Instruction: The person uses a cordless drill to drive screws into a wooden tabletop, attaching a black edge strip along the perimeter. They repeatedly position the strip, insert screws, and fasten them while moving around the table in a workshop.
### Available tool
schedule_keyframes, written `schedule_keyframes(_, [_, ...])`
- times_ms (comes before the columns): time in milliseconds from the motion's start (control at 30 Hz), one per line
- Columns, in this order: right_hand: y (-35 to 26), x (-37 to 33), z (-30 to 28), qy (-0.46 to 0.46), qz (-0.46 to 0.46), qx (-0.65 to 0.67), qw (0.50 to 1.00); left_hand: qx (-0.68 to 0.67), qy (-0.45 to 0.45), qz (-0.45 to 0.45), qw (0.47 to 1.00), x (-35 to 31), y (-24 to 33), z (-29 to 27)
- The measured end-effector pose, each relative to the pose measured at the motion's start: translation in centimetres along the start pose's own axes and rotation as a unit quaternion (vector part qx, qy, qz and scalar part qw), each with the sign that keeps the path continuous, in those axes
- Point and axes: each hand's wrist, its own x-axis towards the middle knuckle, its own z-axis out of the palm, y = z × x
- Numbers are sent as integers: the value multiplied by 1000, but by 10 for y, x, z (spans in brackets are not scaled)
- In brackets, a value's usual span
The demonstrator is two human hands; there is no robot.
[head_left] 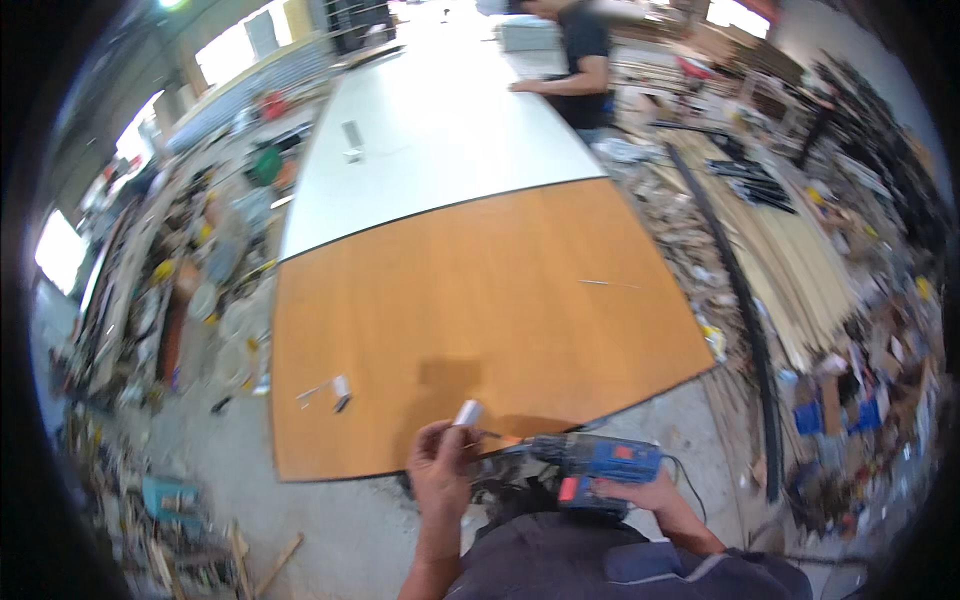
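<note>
My left hand [441, 460] is closed with a small white block-like piece [467, 412] between thumb and fingers, above the near edge of an orange-brown wood-look panel [480, 290]. My right hand [640, 492] grips a blue power drill [612, 458] by its handle, close to my body. The drill's tip points left toward my left hand, with a thin bit and an orange spot near it. On the panel's near left lies another small white piece [341, 386] beside thin slender bits. A thin rod [605, 283] rests on its right side.
Beyond the brown panel is a glossy white panel [440, 150] with a small grey strip [352, 138] on it. A co-worker [580, 65] stands at its far right, a hand on the panel. Long black profiles [740, 310], timber boards [790, 250] and clutter cover the floor alongside.
</note>
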Motion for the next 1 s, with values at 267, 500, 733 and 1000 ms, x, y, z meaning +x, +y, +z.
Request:
schedule_keyframes(267, [10,-2,-8,-72,-29,12,997,-55,16,-26,998,-16,-24,0])
schedule_keyframes(500, [33,-4,15,36,21,-52,998,-52,28,-48,997,-19,-21,-19])
schedule_keyframes(733, [10,-13,-2,-44,-113,-121,985,-54,22,-75,995,-25,-22,-12])
schedule_keyframes(1000, [0,-3,-1,-131,-100,-152,975,-27,2,-109,994,-38,-18,-35])
